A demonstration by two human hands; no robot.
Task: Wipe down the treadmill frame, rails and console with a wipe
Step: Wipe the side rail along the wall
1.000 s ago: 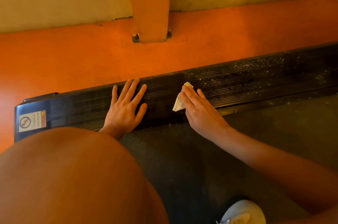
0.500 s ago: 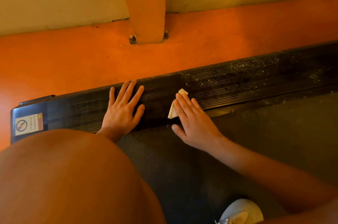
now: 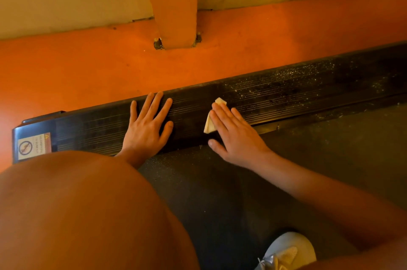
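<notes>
Orange floor borders the black treadmill rail, where a folded wipe lies mid-rail, pressed under the straight fingers of the right hand. Beside it on the rail, the left hand rests flat, fingers spread, holding nothing.

Black ribbed rail, pale wipe, orange floor

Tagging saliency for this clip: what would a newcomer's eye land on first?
Two hands lie flat on the black rail mid-frame: the left hand rests bare, and the right hand beside it presses a pale wipe. Right of the wipe the rail is flecked with white dust; left of it shows none. The bright orange floor runs behind the rail, and a bare knee fills the lower left.
</notes>
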